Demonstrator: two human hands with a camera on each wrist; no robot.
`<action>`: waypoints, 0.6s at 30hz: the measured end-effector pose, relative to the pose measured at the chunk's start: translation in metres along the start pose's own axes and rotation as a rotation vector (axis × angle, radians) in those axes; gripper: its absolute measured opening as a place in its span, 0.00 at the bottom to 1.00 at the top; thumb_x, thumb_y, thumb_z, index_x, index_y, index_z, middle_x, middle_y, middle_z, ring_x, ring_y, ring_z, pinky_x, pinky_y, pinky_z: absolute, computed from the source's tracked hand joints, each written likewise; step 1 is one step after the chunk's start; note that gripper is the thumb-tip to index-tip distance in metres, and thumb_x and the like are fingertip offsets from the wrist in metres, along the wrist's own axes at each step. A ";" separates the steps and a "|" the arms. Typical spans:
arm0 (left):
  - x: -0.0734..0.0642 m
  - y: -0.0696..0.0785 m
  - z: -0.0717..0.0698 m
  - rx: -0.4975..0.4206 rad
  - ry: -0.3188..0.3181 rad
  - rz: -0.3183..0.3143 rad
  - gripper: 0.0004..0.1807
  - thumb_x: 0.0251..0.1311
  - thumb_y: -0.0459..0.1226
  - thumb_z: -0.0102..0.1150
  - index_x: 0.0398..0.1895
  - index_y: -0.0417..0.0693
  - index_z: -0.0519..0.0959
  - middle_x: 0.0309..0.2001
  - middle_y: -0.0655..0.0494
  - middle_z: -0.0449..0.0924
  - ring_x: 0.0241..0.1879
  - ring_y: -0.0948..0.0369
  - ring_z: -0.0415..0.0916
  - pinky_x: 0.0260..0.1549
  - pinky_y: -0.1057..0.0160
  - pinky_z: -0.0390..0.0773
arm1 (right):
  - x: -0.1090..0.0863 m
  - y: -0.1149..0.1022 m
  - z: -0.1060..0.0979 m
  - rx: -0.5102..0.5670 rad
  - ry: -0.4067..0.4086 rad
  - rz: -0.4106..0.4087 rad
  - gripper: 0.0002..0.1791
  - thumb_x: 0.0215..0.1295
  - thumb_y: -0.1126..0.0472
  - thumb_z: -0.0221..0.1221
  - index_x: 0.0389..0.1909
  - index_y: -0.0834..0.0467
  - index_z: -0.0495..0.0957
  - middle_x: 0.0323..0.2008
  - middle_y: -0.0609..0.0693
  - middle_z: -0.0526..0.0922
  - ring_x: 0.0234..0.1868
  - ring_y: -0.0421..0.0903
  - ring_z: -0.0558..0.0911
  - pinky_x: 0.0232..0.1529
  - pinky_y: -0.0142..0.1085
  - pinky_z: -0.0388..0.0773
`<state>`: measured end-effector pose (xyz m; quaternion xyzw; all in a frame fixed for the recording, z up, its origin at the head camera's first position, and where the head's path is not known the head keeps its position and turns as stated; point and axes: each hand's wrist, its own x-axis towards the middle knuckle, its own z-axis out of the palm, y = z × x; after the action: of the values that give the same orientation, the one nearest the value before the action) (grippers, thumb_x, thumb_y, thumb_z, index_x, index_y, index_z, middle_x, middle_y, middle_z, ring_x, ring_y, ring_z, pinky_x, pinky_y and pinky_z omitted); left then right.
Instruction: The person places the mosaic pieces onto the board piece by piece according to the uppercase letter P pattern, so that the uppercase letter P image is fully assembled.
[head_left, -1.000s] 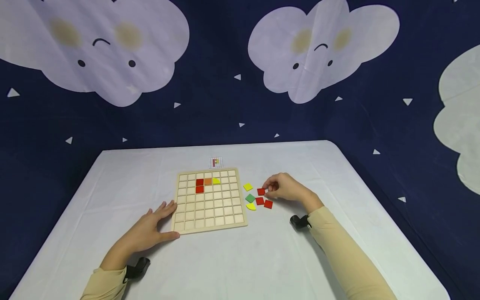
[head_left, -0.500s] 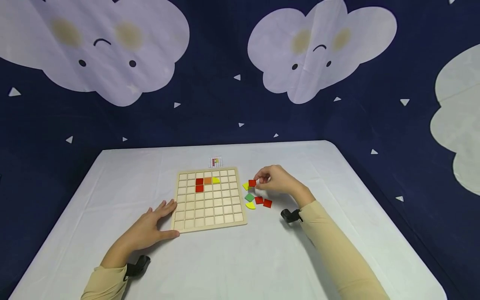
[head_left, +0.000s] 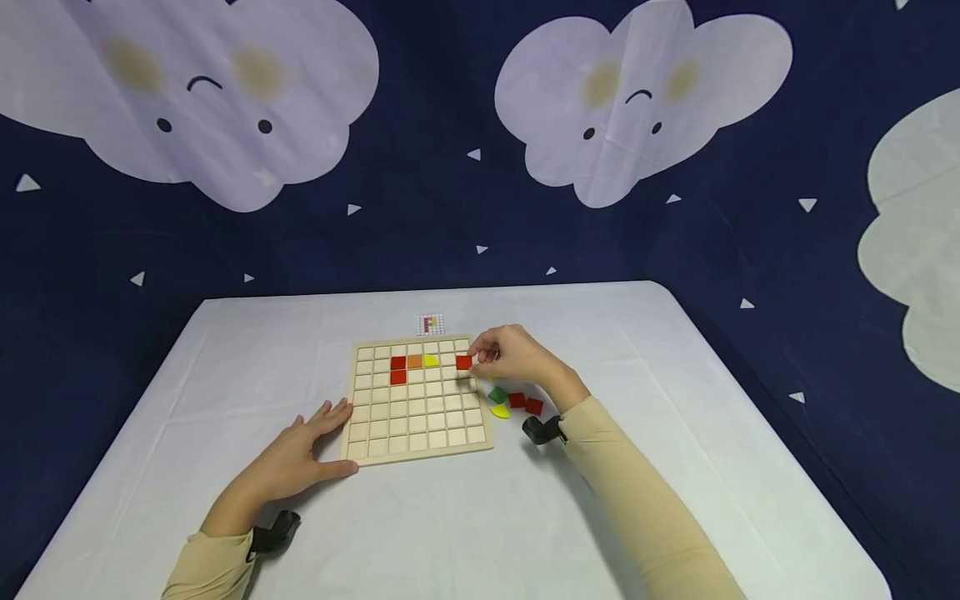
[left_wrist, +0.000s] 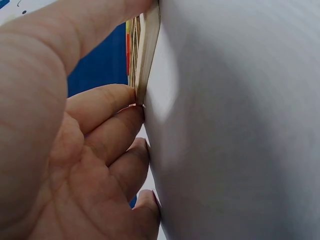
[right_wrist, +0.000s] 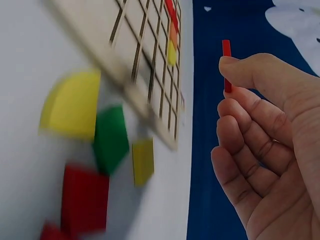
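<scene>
My right hand (head_left: 513, 354) pinches a thin red square tile (right_wrist: 226, 65) between thumb and fingers, holding it above the right side of a wooden grid board (head_left: 418, 458). Along the board's left edge my left hand (head_left: 296, 458) rests with fingers spread, thumb at the near corner and fingertips at the side; the left wrist view shows them right at the board's edge (left_wrist: 148, 55). Set in the board's cells are two red tiles (head_left: 398, 377), one above the other, then an orange tile (head_left: 415, 361) and a yellow quarter-round tile (head_left: 431, 360) in the upper row.
Right of the board lie a green tile (head_left: 498, 395), a yellow quarter-round piece (head_left: 499, 411), two red squares (head_left: 533, 406) and a yellow square (right_wrist: 143, 161) mostly hidden by the right hand in the head view. A small printed pattern card (head_left: 431, 324) lies behind the board.
My right hand has picked up a red tile from the loose pieces and carried it left, over the yellow square, to above the board. The left hand has stayed in place.
</scene>
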<state>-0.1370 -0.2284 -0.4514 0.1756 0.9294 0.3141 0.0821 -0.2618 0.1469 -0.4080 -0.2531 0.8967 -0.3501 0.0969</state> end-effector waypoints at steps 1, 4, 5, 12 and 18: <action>0.000 0.000 0.000 -0.004 0.000 -0.002 0.56 0.53 0.53 0.82 0.80 0.37 0.67 0.82 0.36 0.62 0.83 0.32 0.53 0.78 0.22 0.49 | 0.003 -0.003 0.003 0.002 -0.004 -0.002 0.12 0.65 0.60 0.74 0.47 0.59 0.89 0.35 0.48 0.88 0.36 0.40 0.82 0.40 0.30 0.83; 0.000 0.000 0.000 -0.009 0.000 -0.008 0.56 0.53 0.52 0.82 0.80 0.37 0.67 0.82 0.36 0.62 0.83 0.32 0.52 0.78 0.22 0.49 | 0.011 -0.010 0.012 0.000 -0.021 -0.017 0.12 0.66 0.60 0.74 0.47 0.60 0.89 0.36 0.48 0.89 0.36 0.39 0.83 0.41 0.29 0.83; 0.000 -0.001 0.001 -0.011 0.000 -0.011 0.56 0.53 0.52 0.82 0.80 0.37 0.67 0.82 0.36 0.61 0.83 0.32 0.52 0.78 0.22 0.49 | 0.014 -0.013 0.015 -0.002 -0.027 -0.026 0.12 0.66 0.60 0.74 0.47 0.60 0.88 0.36 0.48 0.89 0.37 0.39 0.83 0.42 0.29 0.83; 0.001 -0.003 0.002 0.014 0.006 0.003 0.55 0.53 0.53 0.82 0.80 0.37 0.67 0.82 0.36 0.62 0.82 0.32 0.54 0.78 0.23 0.51 | 0.029 -0.030 0.036 0.005 -0.042 -0.065 0.11 0.67 0.62 0.72 0.47 0.61 0.88 0.36 0.49 0.89 0.35 0.38 0.82 0.40 0.26 0.82; 0.001 -0.005 0.002 0.008 0.002 0.002 0.56 0.53 0.53 0.82 0.80 0.38 0.67 0.82 0.36 0.61 0.83 0.32 0.53 0.78 0.22 0.50 | 0.040 -0.040 0.053 -0.001 -0.058 -0.072 0.11 0.68 0.63 0.72 0.48 0.63 0.88 0.34 0.48 0.89 0.34 0.37 0.82 0.40 0.25 0.81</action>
<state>-0.1392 -0.2305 -0.4556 0.1765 0.9305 0.3108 0.0803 -0.2616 0.0702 -0.4201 -0.2952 0.8840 -0.3454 0.1101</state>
